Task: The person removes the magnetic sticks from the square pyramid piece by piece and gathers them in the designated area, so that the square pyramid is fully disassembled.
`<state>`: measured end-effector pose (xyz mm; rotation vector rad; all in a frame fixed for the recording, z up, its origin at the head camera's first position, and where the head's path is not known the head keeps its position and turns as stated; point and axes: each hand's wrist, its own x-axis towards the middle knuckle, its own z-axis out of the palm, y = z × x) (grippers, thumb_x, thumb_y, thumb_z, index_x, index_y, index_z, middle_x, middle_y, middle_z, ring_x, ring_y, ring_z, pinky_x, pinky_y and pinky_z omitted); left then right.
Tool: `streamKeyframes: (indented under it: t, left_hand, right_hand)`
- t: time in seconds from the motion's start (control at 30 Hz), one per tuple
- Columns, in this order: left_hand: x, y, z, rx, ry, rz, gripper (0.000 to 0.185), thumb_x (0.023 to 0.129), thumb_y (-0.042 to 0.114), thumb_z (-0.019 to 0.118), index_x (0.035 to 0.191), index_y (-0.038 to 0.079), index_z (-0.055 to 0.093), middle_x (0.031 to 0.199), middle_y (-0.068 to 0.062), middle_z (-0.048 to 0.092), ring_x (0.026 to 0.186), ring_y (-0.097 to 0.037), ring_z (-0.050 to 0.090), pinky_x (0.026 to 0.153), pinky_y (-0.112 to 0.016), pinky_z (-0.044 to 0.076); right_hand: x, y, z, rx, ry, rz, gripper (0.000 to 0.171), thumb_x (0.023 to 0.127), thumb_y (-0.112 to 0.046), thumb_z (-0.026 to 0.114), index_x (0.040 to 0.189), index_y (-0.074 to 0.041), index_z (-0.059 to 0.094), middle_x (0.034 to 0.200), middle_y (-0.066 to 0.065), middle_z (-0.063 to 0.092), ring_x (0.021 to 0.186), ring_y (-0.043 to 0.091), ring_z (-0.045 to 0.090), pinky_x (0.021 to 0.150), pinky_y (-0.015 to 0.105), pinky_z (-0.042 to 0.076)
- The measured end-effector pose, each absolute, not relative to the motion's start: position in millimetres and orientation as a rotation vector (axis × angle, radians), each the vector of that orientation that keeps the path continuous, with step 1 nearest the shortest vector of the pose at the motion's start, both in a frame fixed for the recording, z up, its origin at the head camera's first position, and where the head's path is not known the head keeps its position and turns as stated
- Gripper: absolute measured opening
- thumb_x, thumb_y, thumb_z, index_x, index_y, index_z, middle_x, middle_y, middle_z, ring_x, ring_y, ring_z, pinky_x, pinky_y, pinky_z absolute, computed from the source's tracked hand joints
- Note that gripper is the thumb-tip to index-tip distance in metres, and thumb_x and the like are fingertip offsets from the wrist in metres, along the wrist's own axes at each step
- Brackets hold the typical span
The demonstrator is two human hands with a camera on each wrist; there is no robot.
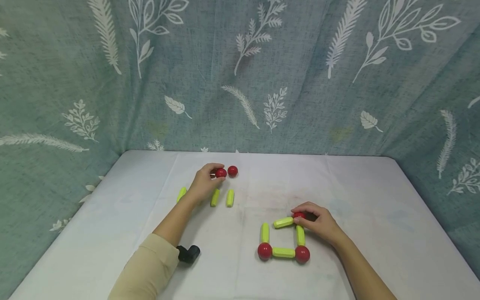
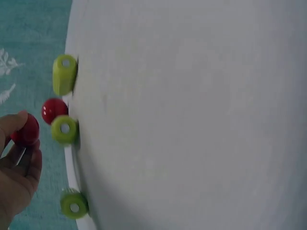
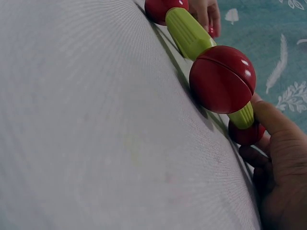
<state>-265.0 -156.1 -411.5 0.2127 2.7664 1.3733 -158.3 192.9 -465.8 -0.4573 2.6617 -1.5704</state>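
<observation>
My left hand (image 1: pixel 202 183) pinches a red ball (image 1: pixel 221 173) between thumb and fingers near the table's back edge. In the left wrist view that ball (image 2: pixel 28 131) shows at the fingertips. A second red ball (image 1: pixel 233 171) lies just to its right. With thumb and fingers, my right hand (image 1: pixel 318 221) grips another red ball (image 1: pixel 299 216), the far right corner of a four-sided figure. Yellow-green rods (image 1: pixel 283 252) form its sides, with red balls (image 1: pixel 264 251) at both near corners. The far rod (image 1: pixel 283 222) slants from the gripped ball, its left end apart from the left rod (image 1: pixel 265 232).
Several loose yellow-green rods (image 1: pixel 230 198) lie around and beside the left hand. A black rounded piece (image 1: pixel 188 254) shows beside the left sleeve (image 1: pixel 150 262). A leaf-patterned green curtain (image 1: pixel 210 104) hangs behind the white-covered table (image 1: pixel 356 183).
</observation>
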Motion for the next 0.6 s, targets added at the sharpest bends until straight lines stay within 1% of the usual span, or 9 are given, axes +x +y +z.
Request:
streamKeyframes:
  t: [0.17, 0.3, 0.47, 0.6]
  left_hand:
    - [-286.6, -163.6, -417.9, 0.159, 2.76, 1.342, 0.042, 0.088, 0.009, 0.065, 0.129, 0.007, 0.053, 0.128, -0.013, 0.053, 0.116, -0.029, 0.053, 0.098, -0.04, 0.045]
    - [-300.0, -169.5, -424.4, 0.137, 2.763, 1.279, 0.043, 0.088, 0.009, 0.065, 0.129, 0.004, 0.053, 0.128, -0.016, 0.054, 0.116, -0.03, 0.054, 0.099, -0.041, 0.044]
    - [-307.3, -176.3, -429.7, 0.131, 2.757, 1.287, 0.045, 0.087, 0.011, 0.067, 0.129, 0.003, 0.052, 0.128, -0.017, 0.054, 0.117, -0.031, 0.053, 0.1, -0.042, 0.042]
    - [-311.1, -175.5, -432.4, 0.14, 2.747, 1.293, 0.047, 0.086, 0.012, 0.068, 0.13, 0.005, 0.052, 0.13, -0.016, 0.053, 0.118, -0.031, 0.053, 0.101, -0.041, 0.042]
  right_hand:
    - [-159.5, 194.2, -465.6, -0.477, 2.646, -1.594, 0.027, 0.083, -0.022, 0.073, 0.108, -0.016, 0.07, 0.106, -0.001, 0.065, 0.098, 0.013, 0.056, 0.086, 0.022, 0.047]
    - [-158.9, 195.2, -467.1, -0.48, 2.64, -1.599, 0.025, 0.083, -0.024, 0.073, 0.106, -0.017, 0.07, 0.104, -0.003, 0.065, 0.097, 0.011, 0.056, 0.085, 0.021, 0.048]
    - [-159.4, 194.5, -469.7, -0.488, 2.657, -1.576, 0.025, 0.083, -0.025, 0.073, 0.107, -0.019, 0.07, 0.104, -0.003, 0.065, 0.098, 0.012, 0.056, 0.086, 0.021, 0.048]
    - [-160.9, 196.2, -470.3, -0.491, 2.68, -1.558, 0.025, 0.084, -0.026, 0.072, 0.107, -0.018, 0.07, 0.104, -0.003, 0.065, 0.099, 0.013, 0.056, 0.087, 0.021, 0.047]
